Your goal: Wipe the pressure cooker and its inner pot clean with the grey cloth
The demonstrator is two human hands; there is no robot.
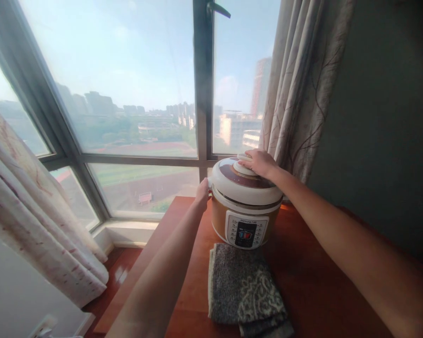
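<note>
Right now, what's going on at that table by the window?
A person has both hands on an electric cooker on the wooden table. The right hand lies over the lid knob; the left hand touches the cooker's left side. The lid is on. A folded grey towel lies in front.

Looks like a lived-in room of a high-rise flat, not a workplace. Opens through a wide, angled window onto city blocks, trees and a sports field far below. Hangs cream curtains with a branch pattern at both sides of the glass. Keeps a reddish wooden table against a plain dark wall, above a wooden floor of like colour. Carries household things only: 1 electric pressure cooker with a button panel, and 1 folded grey towel just in front of it.
</note>
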